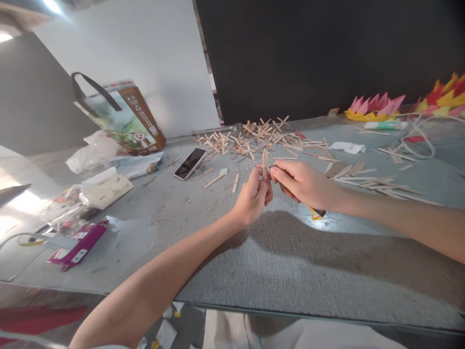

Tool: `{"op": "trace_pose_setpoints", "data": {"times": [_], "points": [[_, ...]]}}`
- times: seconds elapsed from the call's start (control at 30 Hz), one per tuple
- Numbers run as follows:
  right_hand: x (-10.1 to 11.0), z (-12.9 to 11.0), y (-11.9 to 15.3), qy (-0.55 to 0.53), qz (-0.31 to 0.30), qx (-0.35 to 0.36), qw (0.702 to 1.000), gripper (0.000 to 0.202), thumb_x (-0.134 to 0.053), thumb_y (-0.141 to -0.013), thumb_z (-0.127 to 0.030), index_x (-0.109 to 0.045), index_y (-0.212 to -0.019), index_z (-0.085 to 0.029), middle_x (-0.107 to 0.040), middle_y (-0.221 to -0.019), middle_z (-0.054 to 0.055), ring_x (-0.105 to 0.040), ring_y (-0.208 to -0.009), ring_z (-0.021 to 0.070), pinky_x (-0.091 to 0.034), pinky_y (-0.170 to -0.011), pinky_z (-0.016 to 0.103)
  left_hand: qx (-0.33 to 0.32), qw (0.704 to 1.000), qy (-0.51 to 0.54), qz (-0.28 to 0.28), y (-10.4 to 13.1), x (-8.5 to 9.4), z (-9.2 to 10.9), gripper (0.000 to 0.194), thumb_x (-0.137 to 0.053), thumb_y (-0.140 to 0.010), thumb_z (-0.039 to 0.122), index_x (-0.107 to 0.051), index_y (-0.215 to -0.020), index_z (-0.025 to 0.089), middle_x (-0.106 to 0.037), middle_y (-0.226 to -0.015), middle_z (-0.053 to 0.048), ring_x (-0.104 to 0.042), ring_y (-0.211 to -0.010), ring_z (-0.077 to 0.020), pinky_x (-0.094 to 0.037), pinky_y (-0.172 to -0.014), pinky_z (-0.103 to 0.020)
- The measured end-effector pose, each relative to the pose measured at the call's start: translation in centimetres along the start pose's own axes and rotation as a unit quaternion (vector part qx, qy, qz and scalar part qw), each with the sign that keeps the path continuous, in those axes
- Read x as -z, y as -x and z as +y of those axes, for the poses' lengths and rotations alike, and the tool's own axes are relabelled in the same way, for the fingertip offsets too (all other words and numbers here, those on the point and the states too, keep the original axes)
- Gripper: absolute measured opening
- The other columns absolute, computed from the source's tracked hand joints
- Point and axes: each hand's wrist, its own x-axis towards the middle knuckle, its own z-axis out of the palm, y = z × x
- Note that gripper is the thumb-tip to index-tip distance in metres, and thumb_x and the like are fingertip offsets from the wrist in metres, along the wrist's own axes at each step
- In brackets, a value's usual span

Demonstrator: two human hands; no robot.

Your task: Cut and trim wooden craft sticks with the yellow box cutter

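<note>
Between the fingers of my left hand [254, 193] a flat wooden craft stick [265, 160] is pinched, pointing upward over the middle of the table. My right hand [303, 183] is closed right beside it, fingertips almost touching the stick. Out of the bottom of my right fist pokes the black and yellow end of a utility knife [318, 213]; its blade is hidden or too small to make out. Behind both hands spreads a pile of crossed and loose wooden sticks [250, 140]. A few single sticks, such as one short stick [236, 183], lie left of my left hand.
A phone [190, 164] lies left of the pile, with a printed bag [127, 116] farther left. Purple packaging [78, 246] sits at the left. More sticks [381, 184], a glue tube [385, 125], a white cord [432, 140] and pink paper petals [376, 106] occupy the right.
</note>
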Motion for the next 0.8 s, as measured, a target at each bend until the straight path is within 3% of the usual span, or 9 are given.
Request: {"op": "trace_pose_setpoints", "data": {"times": [0.33, 0.53, 0.8], "points": [[-0.07, -0.33, 0.04, 0.044, -0.015, -0.005, 0.999, 0.039, -0.037, -0.115, -0.041, -0.044, -0.080, -0.025, -0.051, -0.058, -0.005, -0.048, -0.052, 0.0138, -0.031, -0.061, 0.033, 0.008, 0.999, -0.044, 0.002, 0.28, 0.02, -0.11, 0.017, -0.036, -0.111, 0.035, -0.038, -0.096, 0.026, -0.040, -0.062, 0.011, -0.039, -0.053, -0.0095, -0.039, -0.054, -0.024], [-0.14, -0.21, -0.08, 0.058, -0.023, -0.018, 0.998, 0.038, -0.037, -0.115, -0.039, -0.046, -0.081, -0.024, -0.053, -0.059, -0.004, -0.050, -0.053, 0.0139, -0.030, -0.061, 0.033, -0.002, 0.992, -0.130, -0.003, 0.49, 0.27, -0.32, 0.022, -0.032, -0.114, 0.042, -0.038, -0.100, 0.026, -0.046, -0.061, 0.010, -0.045, -0.053, -0.0103, -0.039, -0.056, -0.024], [-0.23, 0.52, -0.18, 0.061, -0.022, -0.019, 0.998, 0.038, -0.037, -0.114, -0.042, -0.046, -0.081, -0.024, -0.054, -0.059, -0.004, -0.049, -0.052, 0.0142, -0.030, -0.059, 0.033, 0.017, 0.995, -0.097, 0.002, 0.38, 0.24, -0.42, 0.032, -0.033, -0.114, 0.052, -0.042, -0.099, 0.025, -0.044, -0.061, 0.009, -0.044, -0.052, -0.0105, -0.040, -0.056, -0.025]]}}
